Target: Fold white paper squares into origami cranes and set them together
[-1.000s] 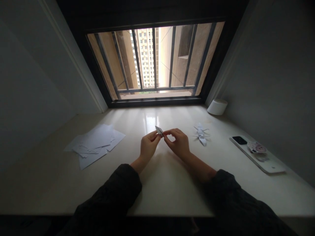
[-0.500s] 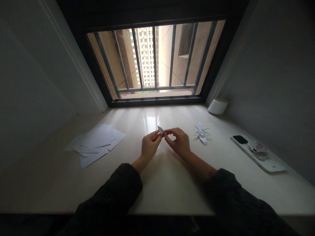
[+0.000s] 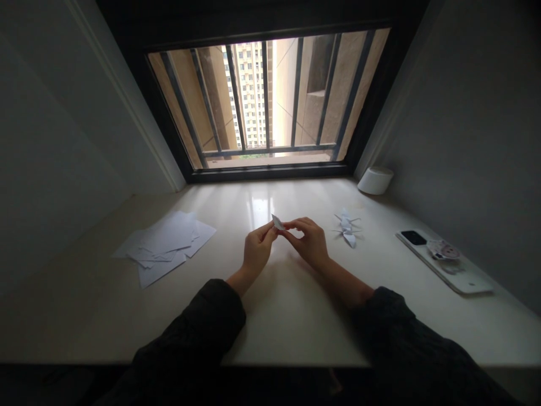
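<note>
A small folded piece of white paper (image 3: 278, 222) is held just above the pale tabletop (image 3: 287, 316), in the middle of the view. My left hand (image 3: 257, 252) pinches its near left side with thumb and forefinger. My right hand (image 3: 310, 241) pinches its right side, fingers curled. Both forearms wear dark sleeves. A finished folded paper crane (image 3: 347, 229) lies on the table a short way right of my right hand.
A loose pile of white paper sheets (image 3: 165, 246) lies at the left. A white phone (image 3: 443, 259) with a sticker on it rests at the right, near the wall. A white round container (image 3: 375, 180) stands in the back right corner below the barred window (image 3: 266, 101).
Both hands have kept their pinch on the folded paper and turned it slightly. The view has tilted a little downward.
</note>
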Available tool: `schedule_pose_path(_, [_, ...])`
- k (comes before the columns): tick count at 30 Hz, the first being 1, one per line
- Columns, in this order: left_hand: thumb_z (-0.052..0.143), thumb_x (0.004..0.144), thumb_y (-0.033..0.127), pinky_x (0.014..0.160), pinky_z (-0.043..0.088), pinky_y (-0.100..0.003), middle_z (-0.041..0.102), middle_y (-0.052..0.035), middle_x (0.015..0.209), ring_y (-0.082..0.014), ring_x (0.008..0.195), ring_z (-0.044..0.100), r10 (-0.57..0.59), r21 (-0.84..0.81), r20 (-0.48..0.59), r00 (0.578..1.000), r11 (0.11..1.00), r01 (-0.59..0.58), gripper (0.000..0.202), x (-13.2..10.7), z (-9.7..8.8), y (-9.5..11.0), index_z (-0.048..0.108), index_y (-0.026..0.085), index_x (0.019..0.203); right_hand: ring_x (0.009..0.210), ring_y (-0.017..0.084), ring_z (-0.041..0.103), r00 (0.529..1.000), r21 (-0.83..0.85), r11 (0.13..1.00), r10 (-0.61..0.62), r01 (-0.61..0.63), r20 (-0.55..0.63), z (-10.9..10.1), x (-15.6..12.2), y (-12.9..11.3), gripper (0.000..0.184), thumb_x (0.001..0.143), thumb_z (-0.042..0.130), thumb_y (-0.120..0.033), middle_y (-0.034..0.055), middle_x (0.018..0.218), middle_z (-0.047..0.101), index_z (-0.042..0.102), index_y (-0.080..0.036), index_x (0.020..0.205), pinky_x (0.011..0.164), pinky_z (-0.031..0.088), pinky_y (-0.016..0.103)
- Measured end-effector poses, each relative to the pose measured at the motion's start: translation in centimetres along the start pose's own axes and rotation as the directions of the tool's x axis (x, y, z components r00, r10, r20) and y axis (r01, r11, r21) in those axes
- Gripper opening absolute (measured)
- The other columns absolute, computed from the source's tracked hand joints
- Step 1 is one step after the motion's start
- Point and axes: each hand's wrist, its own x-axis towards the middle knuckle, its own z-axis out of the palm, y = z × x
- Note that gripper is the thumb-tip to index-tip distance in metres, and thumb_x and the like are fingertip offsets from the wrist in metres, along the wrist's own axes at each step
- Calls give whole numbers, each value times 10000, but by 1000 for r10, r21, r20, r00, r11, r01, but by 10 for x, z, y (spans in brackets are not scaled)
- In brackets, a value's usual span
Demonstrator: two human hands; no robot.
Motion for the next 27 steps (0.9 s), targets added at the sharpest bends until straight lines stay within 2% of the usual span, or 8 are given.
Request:
schedule_pose_path(4, [569,832,384,861,504,-371,722,-39,990,-230,946,651,45,109,-14,999,993,-43,320,1,0,-2,697,204,1065,717,189,604,999,49,998,32,-31,-8,0,-1,2,158,786,664,-387,29,751,693,732,-253,837,656,473,320])
schedule_pose_path(6, [583,823,390,862,502,-367,724,-42,985,-231,945,653,53,114,-22,998,992,-50,318,3,-1,-5,703,202,1049,716,188,604,999,97,994,51,-50,-6,0,-1,1,164,781,667,-395,34,755,691,735,-254,831,655,477,320])
schedule_pose_path(12, [643,777,388,876,513,-384,729,-62,971,-230,917,676,-10,-17,-61,998,1000,9,321,8,-4,-15,711,191,1021,694,175,594,990,273,952,129,-138,48,1,-1,-2,159,786,655,-372,35,772,690,739,-258,858,593,477,294])
schedule_pose_path(18, [646,774,386,900,511,-400,726,-60,986,-233,935,676,-10,-79,-74,997,997,4,312,6,-2,-12,714,189,1005,698,176,617,976,366,905,211,-218,58,4,1,1,170,741,691,-369,37,770,709,749,-237,829,612,477,296])
schedule_pose_path(22, [645,774,388,909,504,-401,722,-67,1005,-237,956,671,-10,-62,-71,997,998,6,321,5,-1,-9,710,184,1013,693,190,638,931,463,809,337,-362,140,6,2,3,233,681,732,-401,51,775,724,751,-208,810,617,484,307])
schedule_pose_path(27, [705,723,363,880,514,-384,726,-91,980,-243,941,676,-42,-48,-72,997,998,39,429,4,-1,-7,663,166,1102,727,208,659,844,602,599,449,-528,293,8,2,9,313,591,788,-409,57,806,735,743,-193,813,682,503,336])
